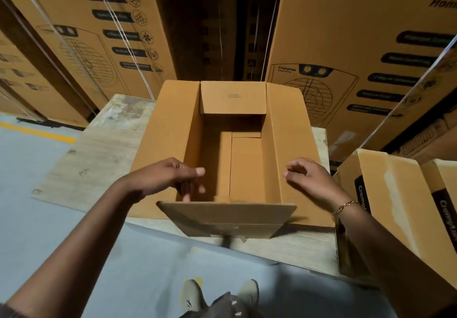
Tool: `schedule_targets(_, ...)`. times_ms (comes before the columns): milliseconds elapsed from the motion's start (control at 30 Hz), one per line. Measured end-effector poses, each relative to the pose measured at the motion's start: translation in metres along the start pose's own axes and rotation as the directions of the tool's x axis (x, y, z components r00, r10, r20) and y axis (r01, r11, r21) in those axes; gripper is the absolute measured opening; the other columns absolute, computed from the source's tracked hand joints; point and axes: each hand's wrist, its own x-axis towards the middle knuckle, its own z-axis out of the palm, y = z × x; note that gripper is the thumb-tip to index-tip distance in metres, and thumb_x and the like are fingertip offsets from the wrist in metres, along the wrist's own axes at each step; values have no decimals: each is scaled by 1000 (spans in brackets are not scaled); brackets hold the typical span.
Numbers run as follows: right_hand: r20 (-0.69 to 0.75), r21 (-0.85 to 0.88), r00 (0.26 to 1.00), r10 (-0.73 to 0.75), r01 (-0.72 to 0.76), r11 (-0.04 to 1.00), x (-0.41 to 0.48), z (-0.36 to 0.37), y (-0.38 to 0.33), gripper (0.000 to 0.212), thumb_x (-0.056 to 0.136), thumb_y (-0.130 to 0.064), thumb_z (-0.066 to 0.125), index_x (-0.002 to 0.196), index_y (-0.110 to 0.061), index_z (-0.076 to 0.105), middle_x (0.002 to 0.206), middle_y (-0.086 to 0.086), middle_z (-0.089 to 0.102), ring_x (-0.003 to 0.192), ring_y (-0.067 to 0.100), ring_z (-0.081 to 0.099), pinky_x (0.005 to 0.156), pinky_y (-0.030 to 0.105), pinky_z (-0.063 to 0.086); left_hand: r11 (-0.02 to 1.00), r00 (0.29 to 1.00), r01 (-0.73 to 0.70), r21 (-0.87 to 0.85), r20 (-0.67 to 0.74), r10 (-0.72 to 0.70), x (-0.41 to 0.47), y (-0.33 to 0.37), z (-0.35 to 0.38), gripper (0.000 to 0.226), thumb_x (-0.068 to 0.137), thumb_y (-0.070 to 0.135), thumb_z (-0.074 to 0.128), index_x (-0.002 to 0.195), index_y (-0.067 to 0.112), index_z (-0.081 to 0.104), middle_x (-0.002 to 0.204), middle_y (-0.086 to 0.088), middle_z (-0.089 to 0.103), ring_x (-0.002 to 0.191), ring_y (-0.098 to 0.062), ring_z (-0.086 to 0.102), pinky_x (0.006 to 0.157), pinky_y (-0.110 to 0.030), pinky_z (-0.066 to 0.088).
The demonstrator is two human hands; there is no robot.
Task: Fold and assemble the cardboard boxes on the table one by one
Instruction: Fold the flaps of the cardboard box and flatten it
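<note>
A brown cardboard box (247, 167) stands upright on the pale wooden table (99, 149), its top open and all its top flaps spread outward. Its bottom flaps are folded in, with a seam running down the floor. My left hand (173, 176) is at the left long flap near the front corner, the fingers curling over the wall's edge into the box. Over the right long flap hovers my right hand (311, 179), fingers loosely curled, holding nothing; whether it touches the flap I cannot tell. The near short flap (227, 219) hangs toward me.
Another open box (395, 194) with dark print stands close at the right edge of the table. Tall printed cartons (358, 45) stacked behind and on the left (86, 33) wall in the table. Grey floor with a yellow line (37, 132) lies to the left.
</note>
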Motion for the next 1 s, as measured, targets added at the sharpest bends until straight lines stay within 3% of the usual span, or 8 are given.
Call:
schedule_targets(133, 269, -288, 963, -14, 94, 953, 2, 10, -13, 62, 79, -68, 67, 131, -35, 56, 136, -15, 43, 130, 10, 36, 106, 34, 37, 996, 988, -16, 91, 154, 2, -5, -25, 11, 20, 90, 44, 73, 103, 30, 77, 110, 3, 74, 109, -17, 66, 104, -42, 46)
schedule_targets(233, 317, -408, 948, 8, 129, 904, -2, 16, -17, 79, 73, -75, 67, 138, -35, 49, 141, -13, 32, 131, 12, 28, 107, 35, 36, 849, 941, 98, 518, 229, -248, -3, -45, 29, 94, 61, 80, 74, 145, 50, 43, 161, 7, 31, 154, -22, 15, 122, -54, 19)
schedule_targets(300, 297, -459, 955, -1, 144, 877, -5, 20, -14, 79, 74, -75, 66, 139, -34, 48, 149, -10, 27, 137, 16, 27, 109, 37, 36, 627, 934, 79, 775, 162, -318, 2, -57, 53, 118, 56, 87, 70, 156, 47, 23, 170, 4, 4, 155, -27, -17, 120, -66, -6)
schedule_targets(400, 234, -505, 971, -54, 169, 847, -10, 28, -7, 63, 83, -68, 61, 135, -32, 52, 155, -10, 26, 139, 17, 28, 108, 38, 38, 495, 984, 115, 861, -32, -173, 12, -84, 94, 86, 74, 73, 69, 145, 32, 44, 155, -5, 41, 154, -32, 15, 117, -68, -6)
schedule_targets(533, 139, -544, 983, -116, 174, 821, -14, 38, 0, 48, 89, -61, 56, 129, -34, 55, 154, -11, 28, 137, 16, 30, 106, 40, 41, 515, 920, 165, 841, -319, 227, 17, -122, 126, 33, 75, 56, 75, 90, 30, 63, 87, 10, 69, 93, -19, 69, 119, -60, 8)
schedule_targets(633, 99, -571, 986, -134, 167, 804, -11, 40, 0, 50, 91, -59, 54, 133, -34, 51, 147, -12, 33, 131, 15, 35, 102, 39, 43, 511, 891, 168, 843, -352, 287, 20, -130, 128, 29, 73, 53, 78, 87, 31, 65, 81, 12, 69, 87, -17, 70, 119, -59, 7)
schedule_targets(800, 66, -606, 986, -156, 164, 779, 19, 35, -14, 53, 92, -58, 53, 137, -32, 48, 136, -9, 43, 124, 17, 40, 99, 38, 41, 628, 972, 165, 760, -233, 27, 16, -95, 97, 93, 77, 97, 26, 127, 29, 65, 138, 7, 58, 145, -18, 31, 117, -58, -5)
schedule_targets(1000, 68, -575, 990, -123, 140, 806, 85, 45, -50, 53, 91, -56, 55, 138, -32, 49, 140, -6, 47, 129, 20, 42, 101, 39, 39, 628, 905, 228, 744, -400, 145, 84, -71, 21, 76, 91, 78, 38, 151, 32, 38, 169, -1, 13, 156, -24, -2, 121, -56, 4)
